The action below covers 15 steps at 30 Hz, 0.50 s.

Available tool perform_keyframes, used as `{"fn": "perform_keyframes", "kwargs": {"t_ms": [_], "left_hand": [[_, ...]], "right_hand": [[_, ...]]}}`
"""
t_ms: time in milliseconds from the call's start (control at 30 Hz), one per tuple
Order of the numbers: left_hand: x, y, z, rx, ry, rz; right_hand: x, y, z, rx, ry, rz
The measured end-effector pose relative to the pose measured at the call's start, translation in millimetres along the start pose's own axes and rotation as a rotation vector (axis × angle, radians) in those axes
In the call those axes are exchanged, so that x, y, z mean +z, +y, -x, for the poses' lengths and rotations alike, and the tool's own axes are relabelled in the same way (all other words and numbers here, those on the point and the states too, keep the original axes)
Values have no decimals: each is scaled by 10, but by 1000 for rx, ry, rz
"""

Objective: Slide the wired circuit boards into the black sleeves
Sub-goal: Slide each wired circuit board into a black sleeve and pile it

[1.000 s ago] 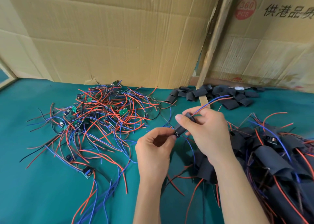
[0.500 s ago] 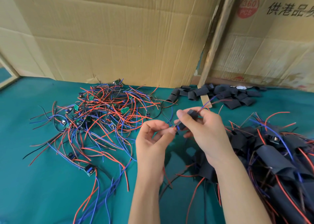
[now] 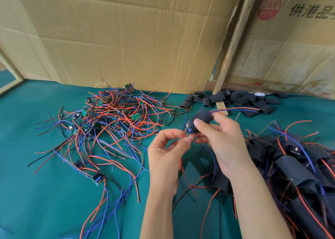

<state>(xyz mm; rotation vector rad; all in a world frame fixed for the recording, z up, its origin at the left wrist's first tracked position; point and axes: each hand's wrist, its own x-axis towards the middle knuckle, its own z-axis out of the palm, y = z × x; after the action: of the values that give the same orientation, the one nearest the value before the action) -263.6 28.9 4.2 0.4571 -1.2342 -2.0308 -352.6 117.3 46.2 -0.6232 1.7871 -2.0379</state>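
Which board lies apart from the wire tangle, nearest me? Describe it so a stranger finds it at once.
Start at the big tangle of wires on the left of the green cloth. Follow its near edge towards the camera to a small green board left of the left hand. Unlike the boards buried in the tangle, it lies alone, trailing red and blue wires.

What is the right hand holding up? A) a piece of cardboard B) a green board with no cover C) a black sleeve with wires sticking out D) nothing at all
C: the right hand grips a black sleeve, and red and blue wires stick out of its far end.
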Motion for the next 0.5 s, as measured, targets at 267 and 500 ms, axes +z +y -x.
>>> {"fn": "perform_keyframes", "kwargs": {"t_ms": [267, 500], "left_hand": [[11, -50, -12, -8, 84, -24], [5, -28, -10, -46, -62, -28]], "right_hand": [[-19, -18, -6, -92, -50, 203], [-59, -97, 11, -66, -104, 61]]}}
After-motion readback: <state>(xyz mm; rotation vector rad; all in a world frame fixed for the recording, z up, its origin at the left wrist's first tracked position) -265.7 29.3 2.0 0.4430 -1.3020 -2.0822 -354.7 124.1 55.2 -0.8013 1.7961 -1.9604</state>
